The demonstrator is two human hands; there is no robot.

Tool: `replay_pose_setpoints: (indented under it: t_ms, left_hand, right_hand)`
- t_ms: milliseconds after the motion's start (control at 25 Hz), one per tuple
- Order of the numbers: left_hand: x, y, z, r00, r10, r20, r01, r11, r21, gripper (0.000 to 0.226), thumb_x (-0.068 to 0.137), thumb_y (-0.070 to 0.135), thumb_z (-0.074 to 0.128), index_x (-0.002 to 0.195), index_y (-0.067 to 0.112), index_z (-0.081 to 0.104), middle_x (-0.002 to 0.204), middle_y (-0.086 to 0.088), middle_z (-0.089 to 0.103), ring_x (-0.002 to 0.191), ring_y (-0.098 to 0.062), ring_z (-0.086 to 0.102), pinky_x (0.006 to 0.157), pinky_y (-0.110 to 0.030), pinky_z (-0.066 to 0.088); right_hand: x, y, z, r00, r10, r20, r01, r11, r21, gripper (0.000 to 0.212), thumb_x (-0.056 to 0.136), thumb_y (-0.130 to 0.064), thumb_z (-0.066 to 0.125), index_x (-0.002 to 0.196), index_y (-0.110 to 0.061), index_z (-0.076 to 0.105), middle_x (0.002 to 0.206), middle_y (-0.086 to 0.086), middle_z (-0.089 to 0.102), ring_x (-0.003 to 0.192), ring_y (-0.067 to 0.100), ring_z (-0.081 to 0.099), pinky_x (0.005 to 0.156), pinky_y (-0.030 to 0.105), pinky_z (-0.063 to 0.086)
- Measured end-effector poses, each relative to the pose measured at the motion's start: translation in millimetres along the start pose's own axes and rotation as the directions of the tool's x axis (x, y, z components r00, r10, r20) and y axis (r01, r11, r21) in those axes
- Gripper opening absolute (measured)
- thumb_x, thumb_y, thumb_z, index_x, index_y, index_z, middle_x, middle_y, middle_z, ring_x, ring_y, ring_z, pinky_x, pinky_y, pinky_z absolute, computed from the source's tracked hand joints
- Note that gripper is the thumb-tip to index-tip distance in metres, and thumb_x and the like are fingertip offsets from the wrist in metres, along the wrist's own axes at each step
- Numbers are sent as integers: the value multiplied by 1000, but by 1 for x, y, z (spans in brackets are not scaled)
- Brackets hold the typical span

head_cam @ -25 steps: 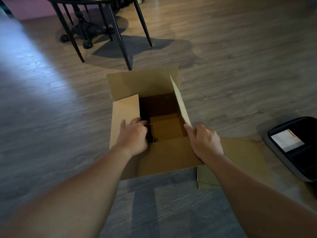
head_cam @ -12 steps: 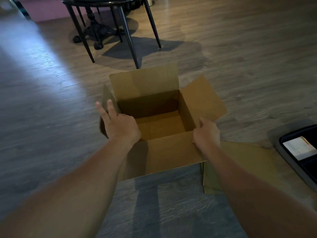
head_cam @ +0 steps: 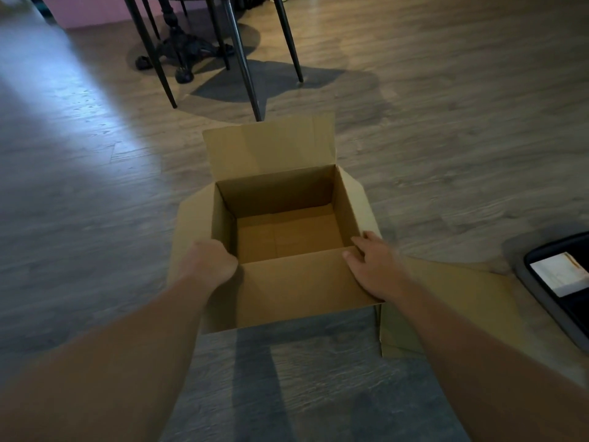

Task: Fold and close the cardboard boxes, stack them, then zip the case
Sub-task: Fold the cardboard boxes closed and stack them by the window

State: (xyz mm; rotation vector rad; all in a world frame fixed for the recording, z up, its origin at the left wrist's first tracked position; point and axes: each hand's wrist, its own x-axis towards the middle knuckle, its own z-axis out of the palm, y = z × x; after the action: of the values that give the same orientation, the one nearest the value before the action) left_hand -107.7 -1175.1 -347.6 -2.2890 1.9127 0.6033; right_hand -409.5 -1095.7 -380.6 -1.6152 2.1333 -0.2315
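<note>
Cardboard box (head_cam: 287,291) between both hands (head_cam: 208,266)

Black chair legs (head_cam: 242,68) and a table pedestal (head_cam: 178,49) stand on wooden floor (head_cam: 446,122).

Left hand (head_cam: 208,266) curled, right hand (head_cam: 374,266) flat

We see the cardboard box (head_cam: 280,218) now fully open, its left and right flaps splayed outward instead of standing over the cavity. The left hand (head_cam: 207,263) curls over the rim's 8 o'clock corner, and the right hand (head_cam: 373,263) rests at the 4 o'clock corner.
</note>
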Motion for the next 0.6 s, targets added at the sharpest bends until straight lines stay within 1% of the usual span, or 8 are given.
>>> replay_pose_setpoints:
  t_ms: [80,160,240,320,400,480,560,600]
  left_hand:
    - [-2,-1,-5,999,-20,-47,22,999,45,22,91,29,57,75,15,61,88,-11,63,83,-27,61,80,-45,54]
    - [-12,17,-5,991,33,-130,-13,989,147,22,88,35,56,72,19,56,97,-11,60,95,-34,57,94,-53,46]
    - [-24,50,4,968,171,-183,-141,976,165,24,87,38,55,70,21,54,93,-5,55,93,-29,52,97,-55,41]
    - [-37,90,17,920,336,-204,-313,940,134,27,92,38,53,70,22,50,85,0,52,84,-21,50,86,-47,48]
    - [-50,127,32,848,472,-242,-466,881,83,27,94,36,51,73,20,50,80,1,52,78,-18,53,74,-42,54]
    - [-63,164,47,747,592,-302,-596,798,91,22,93,33,51,78,17,50,84,0,53,83,-21,53,69,-40,54]
    - [-81,198,67,626,710,-323,-717,686,120,19,92,29,52,79,19,44,85,0,48,83,-21,48,62,-36,49]
    - [-92,213,78,583,759,-291,-766,632,116,20,92,27,52,78,19,40,83,0,43,82,-22,47,60,-35,45]
  right_hand:
    - [-6,-5,2,998,-57,11,57,998,15,66,94,-63,41,150,-28,46,161,-3,35,140,27,44,110,46,38]
    - [-9,-6,-3,996,-90,-21,91,990,105,62,95,-55,49,149,-25,47,155,-3,44,137,24,47,110,42,39]
    - [-10,1,-13,993,-87,-80,100,980,169,58,98,-47,53,149,-21,48,149,-3,52,133,21,49,109,36,39]
    - [-12,17,-23,993,-55,-106,73,981,177,56,99,-43,54,149,-17,48,147,-1,54,134,22,49,108,34,38]
    - [-16,37,-31,995,-1,-99,20,981,193,57,99,-44,54,149,-17,48,149,-1,52,135,23,49,108,33,39]
    - [-21,64,-39,993,69,-97,-47,975,215,58,98,-46,55,149,-19,48,151,-1,51,135,24,50,107,35,41]
    - [-31,98,-47,983,156,-97,-131,966,225,60,96,-46,56,150,-21,47,151,0,51,135,26,50,107,36,42]
    - [-38,116,-50,976,197,-89,-174,961,216,61,94,-44,57,150,-21,46,151,1,51,135,27,50,107,37,43]
